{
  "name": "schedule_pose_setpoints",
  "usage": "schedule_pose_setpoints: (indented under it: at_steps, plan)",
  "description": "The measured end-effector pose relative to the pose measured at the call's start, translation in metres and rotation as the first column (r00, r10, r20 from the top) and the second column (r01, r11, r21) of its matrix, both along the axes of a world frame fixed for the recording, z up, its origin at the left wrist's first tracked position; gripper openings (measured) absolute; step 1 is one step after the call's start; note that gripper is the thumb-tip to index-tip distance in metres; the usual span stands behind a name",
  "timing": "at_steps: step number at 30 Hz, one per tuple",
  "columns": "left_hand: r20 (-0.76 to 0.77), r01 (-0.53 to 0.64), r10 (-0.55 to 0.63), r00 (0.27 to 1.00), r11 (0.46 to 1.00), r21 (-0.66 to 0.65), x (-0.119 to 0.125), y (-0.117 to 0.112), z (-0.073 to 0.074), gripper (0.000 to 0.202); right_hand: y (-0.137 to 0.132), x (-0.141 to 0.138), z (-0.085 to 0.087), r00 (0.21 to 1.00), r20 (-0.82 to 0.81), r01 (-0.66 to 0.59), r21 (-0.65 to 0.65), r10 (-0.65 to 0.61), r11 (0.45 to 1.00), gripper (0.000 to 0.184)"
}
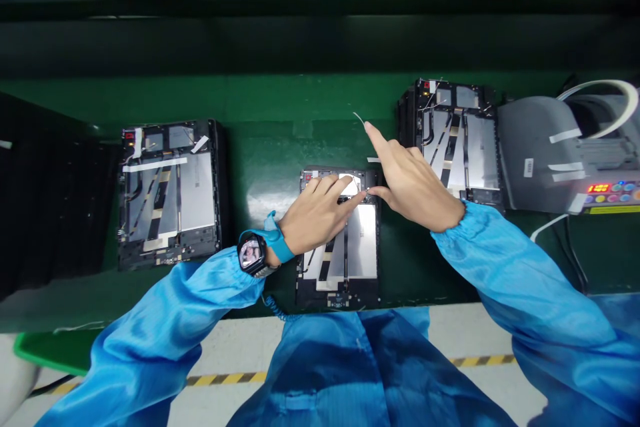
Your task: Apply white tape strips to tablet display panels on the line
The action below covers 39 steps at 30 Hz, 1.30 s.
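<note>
A tablet-like device without its cover [363,240] lies on the green bench in front of me, its silver plates and dark ribbon cables exposed. My left hand [320,210] rests over its upper part, fingers stretched out and hiding some of the components. To the right, my right hand [415,180] has its index finger raised and its thumb apart, near the device's upper right corner. A thin white strip [359,118] clings to the right index fingertip. Another short white strip [373,160] shows just below that finger. The other right fingers are curled and partly hidden.
Similar opened devices are stacked at left [195,193] and right [483,147]. White tape strips [155,164] lie across the left stack. A grey machine [535,153] with a lit red display stands far right. Dark stacked trays [45,193] occupy the far left.
</note>
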State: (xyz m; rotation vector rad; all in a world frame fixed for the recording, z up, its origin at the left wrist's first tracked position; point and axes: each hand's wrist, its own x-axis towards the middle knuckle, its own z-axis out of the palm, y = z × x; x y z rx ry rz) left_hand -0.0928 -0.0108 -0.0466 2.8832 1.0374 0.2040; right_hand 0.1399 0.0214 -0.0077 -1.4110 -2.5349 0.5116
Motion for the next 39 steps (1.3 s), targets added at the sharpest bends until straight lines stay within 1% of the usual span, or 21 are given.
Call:
schedule_pose_setpoints:
  at_steps: [4,9,15,18,21,24,26,28,34,39]
  plan:
    - [-0.004,0.007,-0.007,1.0,1.0,0.002,-0.001,0.0,0.001,0.048,0.002,-0.001,0.001,1.0,0.004,-0.01,-0.004,0.01,1.0,0.098]
    - [0.005,0.015,-0.016,1.0,1.0,0.019,-0.002,0.0,-0.001,0.046,0.002,0.0,0.002,1.0,0.0,-0.01,-0.002,0.01,1.0,0.099]
    - [0.02,0.01,-0.01,1.0,1.0,0.009,-0.001,0.0,-0.002,0.047,0.0,0.0,-0.001,0.999,0.036,-0.017,0.018,0.017,1.0,0.095]
    - [0.032,0.001,-0.001,0.999,1.0,0.004,-0.001,-0.001,-0.003,0.046,0.002,0.0,-0.001,0.999,0.033,-0.023,0.016,0.023,1.0,0.097]
    - [0.058,-0.017,0.018,0.998,1.0,-0.015,-0.001,-0.002,-0.005,0.046,0.006,0.003,0.006,1.0,-0.011,-0.013,-0.014,0.013,1.0,0.096]
    - [0.093,-0.023,0.027,0.995,0.999,-0.038,-0.002,-0.001,-0.006,0.045,0.007,0.009,0.014,0.996,-0.078,0.029,-0.089,-0.036,0.996,0.09]
    - [0.121,-0.016,0.023,0.992,0.998,-0.062,-0.003,0.001,-0.007,0.044,0.004,0.012,0.016,0.992,-0.118,0.018,-0.15,-0.036,0.989,0.086]
    - [0.146,-0.008,0.021,0.989,0.996,-0.089,-0.004,0.003,-0.008,0.044,0.0,0.012,0.015,0.99,-0.14,-0.017,-0.193,-0.011,0.981,0.083]
    - [0.203,-0.01,0.042,0.978,0.987,-0.158,-0.005,0.006,-0.01,0.045,-0.004,0.003,0.009,0.99,-0.139,-0.059,-0.199,0.032,0.978,0.077]
    - [0.211,-0.01,0.042,0.977,0.988,-0.153,-0.003,0.009,-0.008,0.041,0.0,-0.003,0.008,0.993,-0.11,-0.055,-0.202,0.033,0.978,0.077]
